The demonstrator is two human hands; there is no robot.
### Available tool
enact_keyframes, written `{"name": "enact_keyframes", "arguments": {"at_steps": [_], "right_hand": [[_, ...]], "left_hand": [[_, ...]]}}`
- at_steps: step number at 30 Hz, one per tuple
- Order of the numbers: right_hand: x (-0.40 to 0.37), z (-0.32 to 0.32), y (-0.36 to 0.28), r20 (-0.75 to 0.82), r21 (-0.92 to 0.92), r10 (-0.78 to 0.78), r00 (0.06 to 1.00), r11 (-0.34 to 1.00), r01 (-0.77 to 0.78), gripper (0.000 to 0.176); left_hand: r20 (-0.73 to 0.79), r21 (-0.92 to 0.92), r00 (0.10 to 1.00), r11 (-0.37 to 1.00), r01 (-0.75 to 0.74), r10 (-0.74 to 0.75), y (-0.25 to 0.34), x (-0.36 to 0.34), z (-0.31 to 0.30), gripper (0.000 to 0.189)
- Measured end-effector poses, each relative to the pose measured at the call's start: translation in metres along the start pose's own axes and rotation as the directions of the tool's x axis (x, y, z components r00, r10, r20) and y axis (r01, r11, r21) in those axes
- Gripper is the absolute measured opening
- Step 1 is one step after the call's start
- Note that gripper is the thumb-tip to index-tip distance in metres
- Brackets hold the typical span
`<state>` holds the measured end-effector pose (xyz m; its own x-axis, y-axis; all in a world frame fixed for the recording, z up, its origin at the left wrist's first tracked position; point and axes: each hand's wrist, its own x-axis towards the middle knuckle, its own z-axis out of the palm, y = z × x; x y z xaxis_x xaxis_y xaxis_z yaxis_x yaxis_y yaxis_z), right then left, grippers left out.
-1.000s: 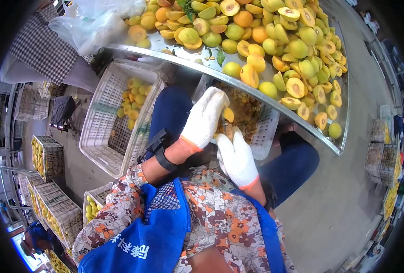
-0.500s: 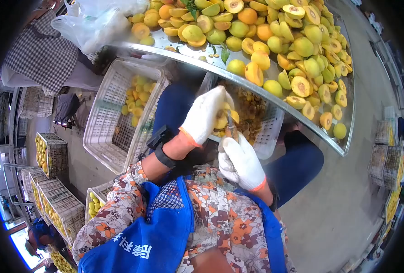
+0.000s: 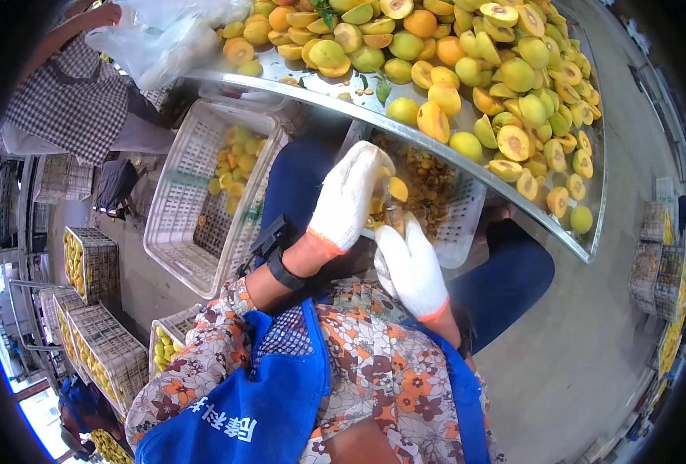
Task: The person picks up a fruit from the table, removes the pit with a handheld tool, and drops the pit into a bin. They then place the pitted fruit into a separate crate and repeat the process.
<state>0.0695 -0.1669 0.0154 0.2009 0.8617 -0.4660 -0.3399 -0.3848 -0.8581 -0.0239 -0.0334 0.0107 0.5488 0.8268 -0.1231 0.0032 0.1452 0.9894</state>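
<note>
Both my hands wear white gloves with orange cuffs. My left hand (image 3: 347, 197) is closed on a cut yellow fruit piece (image 3: 398, 189), partly hidden by the glove. Just below and to the right, my right hand (image 3: 412, 267) grips a small metal tool (image 3: 392, 215) whose tip is at the fruit. Beneath them, between my knees, sits a white crate (image 3: 460, 224) holding many small brown and yellow pieces (image 3: 428, 185). Above my hands, a metal tray (image 3: 324, 96) carries a large heap of halved and whole yellow-green fruit (image 3: 517, 76).
A white crate (image 3: 174, 182) with some fruit stands left of my leg. A plastic bag (image 3: 161, 39) lies at the tray's left corner, beside a person in checked clothing (image 3: 80, 93). Fruit-filled crates (image 3: 107, 348) stand at the far left; other crates (image 3: 656, 267) are at the far right.
My left hand has turned a little and the fruit piece shows differently beside the tool. The person at the upper left now has an arm stretched toward the plastic bag.
</note>
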Motion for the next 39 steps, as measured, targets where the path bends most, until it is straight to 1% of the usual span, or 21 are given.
{"name": "enact_keyframes", "arguments": {"at_steps": [2, 3, 5, 6, 8, 9, 10, 11, 12, 13, 14, 17, 18, 19, 20, 24, 26, 29, 36, 38, 39], "right_hand": [[0.007, -0.004, 0.018, 0.036, -0.476, -0.335, 0.942, 0.823, 0.311, 0.02], [0.007, -0.004, 0.018, 0.038, -0.476, -0.336, 0.941, 0.822, 0.313, 0.02], [0.006, -0.004, 0.016, 0.189, -0.706, -0.601, 0.777, 0.467, 0.532, 0.024], [0.007, -0.004, 0.016, 0.187, -0.707, -0.601, 0.777, 0.467, 0.531, 0.024], [0.009, -0.004, 0.018, 0.272, -0.768, -0.74, 0.615, 0.218, 0.602, 0.023], [0.008, -0.004, 0.018, 0.277, -0.766, -0.739, 0.614, 0.216, 0.605, 0.023], [0.006, -0.003, 0.017, 0.123, -0.639, -0.506, 0.854, 0.617, 0.458, 0.023], [0.004, -0.002, 0.015, 0.051, -0.425, -0.168, 0.984, 0.888, 0.174, 0.023], [0.0, 0.001, 0.005, 0.053, -0.425, -0.166, 0.985, 0.889, 0.173, 0.023], [-0.003, 0.005, -0.011, 0.067, -0.068, 0.015, 0.998, 0.998, -0.01, 0.021], [-0.004, 0.008, -0.019, 0.146, 0.29, 0.176, 0.974, 0.933, -0.212, 0.022], [-0.002, 0.005, -0.019, 0.073, 0.159, 0.254, 0.964, 0.952, -0.263, 0.024], [0.001, 0.006, -0.012, 0.074, 0.158, 0.254, 0.964, 0.952, -0.263, 0.024], [0.005, 0.008, 0.002, 0.002, -0.124, 0.017, 1.0, 0.992, -0.017, 0.024], [0.008, 0.008, 0.012, 0.002, -0.405, -0.234, 0.972, 0.889, 0.215, 0.023], [0.01, 0.006, 0.02, 0.096, -0.585, -0.413, 0.906, 0.713, 0.387, 0.024], [0.011, 0.009, 0.024, 0.12, -0.651, -0.692, 0.712, 0.487, 0.583, 0.026], [0.007, 0.009, 0.022, 0.113, -0.668, -0.616, 0.78, 0.534, 0.518, 0.028], [0.005, 0.008, 0.024, 0.072, -0.555, -0.602, 0.795, 0.638, 0.534, 0.033], [0.007, -0.001, 0.03, 0.302, -0.789, -0.684, 0.664, 0.211, 0.577, 0.042], [0.01, -0.005, 0.034, 0.322, -0.781, -0.635, 0.702, 0.241, 0.577, 0.051]], "left_hand": [[-0.006, -0.002, 0.998, 0.998, -0.061, 0.061, -0.004, 0.0, 0.002, 0.041], [-0.008, -0.001, 0.998, 0.998, -0.062, 0.062, -0.003, -0.001, 0.001, 0.041], [-0.027, 0.122, 0.995, 0.988, -0.091, 0.095, 0.002, -0.003, 0.003, 0.04], [-0.026, 0.122, 0.995, 0.988, -0.09, 0.094, 0.003, -0.003, 0.003, 0.04], [-0.02, 0.194, 0.989, 0.971, -0.139, 0.145, 0.005, -0.003, 0.003, 0.038], [-0.026, 0.193, 0.989, 0.971, -0.139, 0.147, 0.005, 0.0, 0.0, 0.038], [0.037, 0.133, 0.996, 0.988, -0.085, 0.08, 0.006, 0.004, -0.005, 0.038], [0.104, 0.076, 0.994, 0.997, -0.024, 0.015, 0.007, 0.005, -0.008, 0.037], [0.101, 0.076, 0.995, 0.997, -0.022, 0.014, 0.007, 0.004, -0.007, 0.037], [0.085, 0.029, 0.996, 0.999, 0.018, -0.02, 0.008, 0.003, -0.006, 0.037], [0.071, -0.018, 0.996, 0.998, 0.056, -0.055, 0.008, 0.003, -0.005, 0.038], [0.049, 0.102, 0.999, 0.995, -0.014, 0.009, 0.007, 0.001, -0.004, 0.038], [0.048, 0.102, 0.999, 0.995, -0.015, 0.01, 0.008, 0.001, -0.004, 0.038], [0.046, 0.146, 0.996, 0.986, -0.076, 0.07, 0.01, 0.001, -0.004, 0.038], [0.048, 0.19, 0.99, 0.972, -0.138, 0.131, 0.011, 0.001, -0.004, 0.038], [-0.022, 0.059, 0.986, 0.985, -0.162, 0.163, 0.001, -0.003, 0.0, 0.039], [-0.056, 0.114, 0.977, 0.974, -0.197, 0.205, 0.003, -0.008, 0.002, 0.039], [-0.141, -0.067, 0.981, 0.987, -0.147, 0.137, 0.0, -0.01, 0.007, 0.026], [-0.137, 0.049, 0.974, 0.983, -0.176, 0.181, 0.003, -0.017, 0.005, 0.023], [-0.091, 0.218, 0.978, 0.962, -0.164, 0.187, 0.006, -0.015, 0.005, 0.033], [-0.068, 0.278, 0.966, 0.934, -0.224, 0.251, 0.005, -0.013, 0.006, 0.033]]}}
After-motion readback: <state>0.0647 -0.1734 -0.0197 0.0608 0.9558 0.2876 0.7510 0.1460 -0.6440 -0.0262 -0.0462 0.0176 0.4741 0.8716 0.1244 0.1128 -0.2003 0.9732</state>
